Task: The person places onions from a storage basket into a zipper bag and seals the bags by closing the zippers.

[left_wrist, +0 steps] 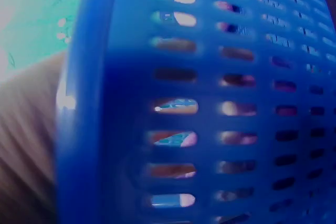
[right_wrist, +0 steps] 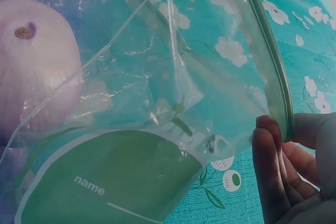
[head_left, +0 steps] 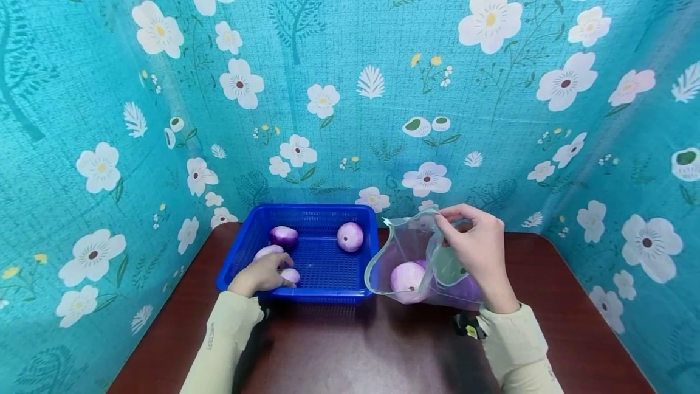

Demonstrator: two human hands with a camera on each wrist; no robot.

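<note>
In the head view my left hand (head_left: 262, 272) reaches over the near-left rim of a blue plastic basket (head_left: 372, 260). Its fingers and thumb curl round a small purple onion (head_left: 290, 275). Another onion (head_left: 268, 252) lies just beyond that hand. On the right, my right hand (head_left: 478, 248) pinches the rim of a clear zip bag (head_left: 383, 263), whose mouth gapes toward the basket. Inside the bag sits a pale purple onion (head_left: 407, 278), with more purple behind it. A green label (right_wrist: 121, 177) reading "name" shows on the bag in the right wrist view.
A dark purple onion (head_left: 283, 236) and a lighter one (head_left: 350, 236) lie at the basket's back. Basket and bag stand side by side on a dark red-brown table (head_left: 328, 345). Floral turquoise cloth (head_left: 339, 157) hangs round it. The basket wall (left_wrist: 131, 103) hides most in the left wrist view.
</note>
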